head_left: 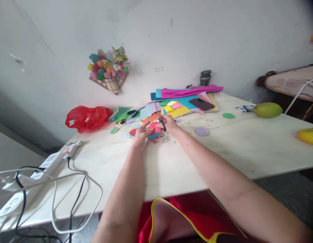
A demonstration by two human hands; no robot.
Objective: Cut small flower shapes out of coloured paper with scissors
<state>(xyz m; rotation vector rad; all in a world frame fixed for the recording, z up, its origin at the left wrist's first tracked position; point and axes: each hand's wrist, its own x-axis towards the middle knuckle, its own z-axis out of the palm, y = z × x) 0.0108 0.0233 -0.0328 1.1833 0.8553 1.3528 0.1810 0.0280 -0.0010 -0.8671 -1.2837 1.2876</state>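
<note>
My left hand (pixel 141 134) pinches a red paper flower (pixel 154 126) with a scalloped edge over the middle of the table. Scissors (pixel 157 109) are in my right hand (pixel 169 124), close to the flower, their blades pointing away from me toward the wall. Below the flower lies a blue paper piece (pixel 153 135), partly covered by it. Small red, blue and yellow paper scraps (pixel 168 139) are scattered under my hands. Another red paper piece (pixel 132 132) rests just left of my left hand. Exactly how my right fingers sit in the handles is hard to see.
Behind my hands are coloured paper sheets (pixel 189 101), a phone (pixel 201 104) and a second pair of scissors (pixel 133 113). A red plastic bag (pixel 88 118) lies left. A power strip (pixel 32 184) with cables occupies the left edge. Mangoes (pixel 267 110) sit right.
</note>
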